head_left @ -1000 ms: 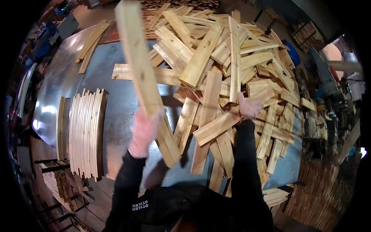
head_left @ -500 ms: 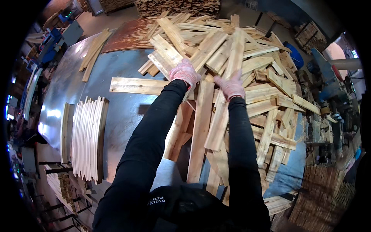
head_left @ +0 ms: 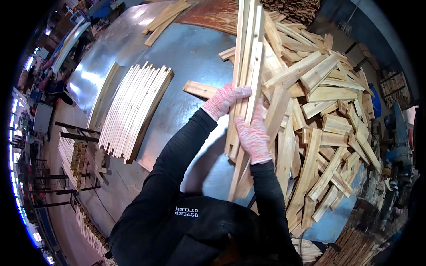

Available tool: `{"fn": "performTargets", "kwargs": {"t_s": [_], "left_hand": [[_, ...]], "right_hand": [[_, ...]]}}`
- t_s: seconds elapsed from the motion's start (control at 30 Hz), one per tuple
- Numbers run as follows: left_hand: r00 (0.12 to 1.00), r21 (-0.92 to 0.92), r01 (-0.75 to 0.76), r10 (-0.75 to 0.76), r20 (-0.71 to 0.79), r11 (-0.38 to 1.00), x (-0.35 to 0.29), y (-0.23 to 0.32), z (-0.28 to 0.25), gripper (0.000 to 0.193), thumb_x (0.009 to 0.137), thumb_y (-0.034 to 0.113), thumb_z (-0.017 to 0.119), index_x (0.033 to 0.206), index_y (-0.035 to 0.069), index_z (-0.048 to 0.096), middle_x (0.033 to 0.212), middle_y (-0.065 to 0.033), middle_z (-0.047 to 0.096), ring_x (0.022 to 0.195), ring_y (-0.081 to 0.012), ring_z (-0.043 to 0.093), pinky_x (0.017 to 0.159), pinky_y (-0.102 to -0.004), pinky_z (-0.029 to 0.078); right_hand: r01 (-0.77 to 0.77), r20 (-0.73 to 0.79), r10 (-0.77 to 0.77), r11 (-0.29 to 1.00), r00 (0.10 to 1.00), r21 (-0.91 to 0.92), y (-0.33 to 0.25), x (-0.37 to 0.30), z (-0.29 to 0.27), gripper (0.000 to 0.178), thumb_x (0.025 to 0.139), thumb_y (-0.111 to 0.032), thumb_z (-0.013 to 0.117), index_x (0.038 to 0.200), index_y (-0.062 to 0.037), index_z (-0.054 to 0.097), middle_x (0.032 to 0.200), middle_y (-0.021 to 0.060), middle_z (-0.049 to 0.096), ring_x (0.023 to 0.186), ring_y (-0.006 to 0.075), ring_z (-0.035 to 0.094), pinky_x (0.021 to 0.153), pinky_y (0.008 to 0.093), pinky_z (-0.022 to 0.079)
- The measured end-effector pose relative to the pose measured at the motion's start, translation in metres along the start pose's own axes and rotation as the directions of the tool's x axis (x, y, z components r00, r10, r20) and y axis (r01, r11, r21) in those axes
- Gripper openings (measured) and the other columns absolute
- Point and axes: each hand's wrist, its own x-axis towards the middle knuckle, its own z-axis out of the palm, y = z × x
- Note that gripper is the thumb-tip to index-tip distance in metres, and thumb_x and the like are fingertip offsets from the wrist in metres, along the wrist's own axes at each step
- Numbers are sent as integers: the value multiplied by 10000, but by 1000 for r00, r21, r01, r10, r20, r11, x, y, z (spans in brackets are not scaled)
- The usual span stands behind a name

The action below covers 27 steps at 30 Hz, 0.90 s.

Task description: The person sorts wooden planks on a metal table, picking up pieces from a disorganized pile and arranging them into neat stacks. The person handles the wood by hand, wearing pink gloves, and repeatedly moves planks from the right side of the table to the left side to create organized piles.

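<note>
Cannot see the far ends of the held wooden boards (head_left: pixel 254 66), cut off by the top edge, nor count them; cannot make out all the fingers of the right hand (head_left: pixel 254 139), partly behind the wood. Clasping the boards from both sides: closed across their upper edges with the left hand (head_left: pixel 224 101), curled round lower down with the right, thumb in front. Set on edge, side by side, pale, uneven at the near ends. Held over the metal table (head_left: pixel 177 51), along the left side of the loose board pile (head_left: pixel 320 72)
</note>
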Motion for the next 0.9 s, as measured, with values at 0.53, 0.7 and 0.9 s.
{"fn": "performTargets", "kwargs": {"t_s": [0.53, 0.7, 0.9], "left_hand": [[838, 824, 536, -236, -492, 186, -238, -66, -185, 1089, 728, 750, 671, 1449, -33, 442, 1302, -280, 552, 1241, -417, 532, 1062, -473, 421], [670, 628, 736, -144, -728, 252, -246, -97, -119, 1164, 745, 494, 779, 1581, -1, 139, 1357, -291, 506, 1238, -430, 547, 1035, -463, 457], [651, 579, 732, -119, -750, 359, -238, -40, -137, 1118, 757, 389, 761, 1605, 71, 105, 1356, -268, 530, 1218, -436, 567, 1020, -497, 467]], "right_hand": [[98, 604, 22, 981, 797, -165, -29, -8, 198, 732, 972, -577, 449, 1465, -36, 478, 1468, 256, 502, 1399, 410, 431, 1172, 489, 307], [487, 399, -294, 357, 869, -797, 44, 111, 119, 562, 917, -389, 575, 1394, -111, 469, 1164, 178, 632, 1158, 392, 603, 1031, 574, 414], [139, -147, -383, 624, 912, -769, -43, 216, 104, 415, 922, -295, 623, 1265, -85, 516, 926, 174, 681, 859, 326, 704, 700, 445, 551]]}}
